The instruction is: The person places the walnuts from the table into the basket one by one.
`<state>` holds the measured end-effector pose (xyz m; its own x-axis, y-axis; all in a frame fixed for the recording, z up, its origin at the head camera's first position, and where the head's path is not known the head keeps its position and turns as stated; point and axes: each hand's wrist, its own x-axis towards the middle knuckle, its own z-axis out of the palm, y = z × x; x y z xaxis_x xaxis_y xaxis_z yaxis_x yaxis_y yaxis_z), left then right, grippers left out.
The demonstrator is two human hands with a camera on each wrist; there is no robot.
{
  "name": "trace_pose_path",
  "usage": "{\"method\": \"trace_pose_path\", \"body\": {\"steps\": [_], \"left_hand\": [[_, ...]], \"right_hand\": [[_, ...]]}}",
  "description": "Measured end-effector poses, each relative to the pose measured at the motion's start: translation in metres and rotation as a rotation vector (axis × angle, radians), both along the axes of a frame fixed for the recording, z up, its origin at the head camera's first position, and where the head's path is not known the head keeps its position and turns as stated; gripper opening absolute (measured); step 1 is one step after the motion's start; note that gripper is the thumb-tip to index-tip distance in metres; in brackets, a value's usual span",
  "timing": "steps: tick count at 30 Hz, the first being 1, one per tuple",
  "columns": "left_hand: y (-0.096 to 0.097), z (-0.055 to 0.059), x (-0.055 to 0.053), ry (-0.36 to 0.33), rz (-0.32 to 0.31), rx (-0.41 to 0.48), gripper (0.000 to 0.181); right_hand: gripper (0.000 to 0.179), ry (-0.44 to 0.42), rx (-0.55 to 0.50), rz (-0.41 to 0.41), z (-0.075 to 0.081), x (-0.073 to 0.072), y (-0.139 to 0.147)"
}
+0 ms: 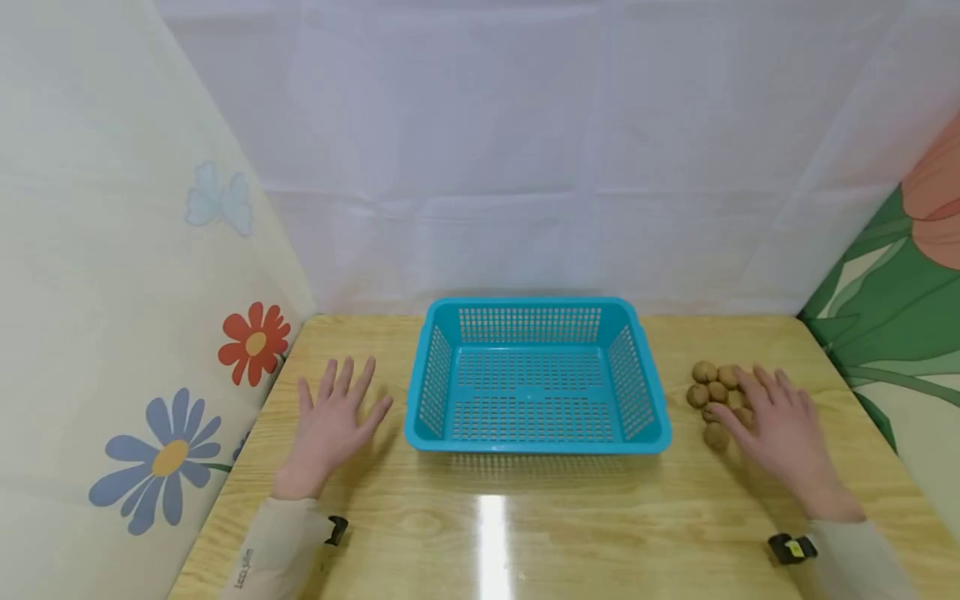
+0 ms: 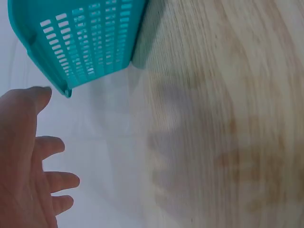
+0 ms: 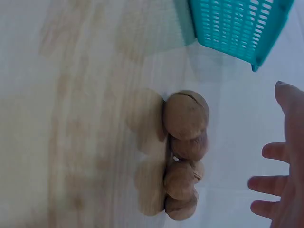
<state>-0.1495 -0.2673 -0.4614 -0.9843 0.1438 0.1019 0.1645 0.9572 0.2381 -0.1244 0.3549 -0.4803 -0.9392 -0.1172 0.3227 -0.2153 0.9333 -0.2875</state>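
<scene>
Beneath the right hand, walnuts lie partly hidden.

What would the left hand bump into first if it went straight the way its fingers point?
The left hand would probably meet the white cloth behind the table first, passing left of the blue plastic basket, though depth is unclear.

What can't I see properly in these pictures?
- Head view: how many walnuts there are; the right hand hides some.
- Head view: the sleeve writing; too small to read for sure.
- Left wrist view: the whole basket; the top edge cuts it off.
- Right wrist view: the whole right hand; the right edge cuts it off.
</scene>
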Motion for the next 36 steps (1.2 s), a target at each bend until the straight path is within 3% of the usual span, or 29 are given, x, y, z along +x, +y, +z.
{"method": "trace_pose_path", "body": {"steps": [4,9,13,16,19,24,36], "left_hand": [[0.008,-0.001,-0.003,0.057,0.002,0.151,0.066],[0.02,-0.001,-0.01,0.08,0.001,0.468,0.053],[0.029,0.0,-0.013,0.009,0.016,0.753,0.05],[0.037,0.0,-0.016,-0.095,-0.004,0.971,0.053],[0.044,0.0,-0.019,-0.205,-0.011,1.114,0.058],[0.055,0.001,-0.022,-0.292,0.011,1.17,0.061],[0.061,-0.002,-0.026,-0.358,0.082,1.263,0.055]], "right_hand": [[0.055,0.026,-0.08,0.02,0.005,0.001,0.013],[0.044,-0.028,-0.127,0.01,0.004,0.002,0.035],[0.043,-0.093,-0.178,0.034,-0.002,-0.001,0.052],[0.042,-0.133,-0.204,0.079,-0.007,-0.003,0.063],[0.042,-0.169,-0.2,0.121,-0.013,-0.006,0.071],[0.042,-0.194,-0.169,0.142,-0.021,-0.011,0.075],[0.042,-0.282,-0.212,0.073,-0.023,-0.015,0.073]]}}
